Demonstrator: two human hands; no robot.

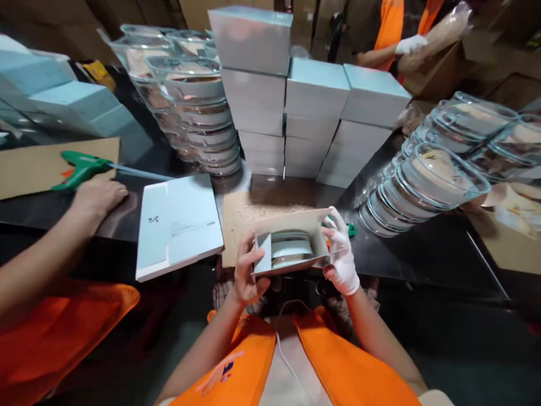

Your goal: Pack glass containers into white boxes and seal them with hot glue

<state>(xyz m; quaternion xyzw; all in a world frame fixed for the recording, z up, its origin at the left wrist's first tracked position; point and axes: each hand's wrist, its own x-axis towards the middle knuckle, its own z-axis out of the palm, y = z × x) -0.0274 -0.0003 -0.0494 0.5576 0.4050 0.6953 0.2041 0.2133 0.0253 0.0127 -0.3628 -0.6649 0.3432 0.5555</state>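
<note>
A small white carton point(318, 230) with an open top is held between my two hands above the table's front edge. Inside it lies a rounded, pale piece with shiny rims point(291, 248), whose kind I cannot make out. My bare left hand point(249, 268) grips the carton's left end, fingers along the side and thumb underneath. At the right end, my right hand point(341, 254) in a white glove is closed on the carton's wall. Just behind that glove, a green tool point(351, 229) shows in part. Beneath the carton, a cardboard sheet point(239, 211) lies on the dark table point(372, 248).
White boxes point(315, 104) are stacked ahead. Tall stacks of clear dishes rise at left point(207, 124) and right point(406, 192). Flat white cartons point(194, 220) lie left, near a co-worker's hand point(99, 194) and a green glue gun point(82, 168). Another person's gloved hand point(409, 45) is at back right.
</note>
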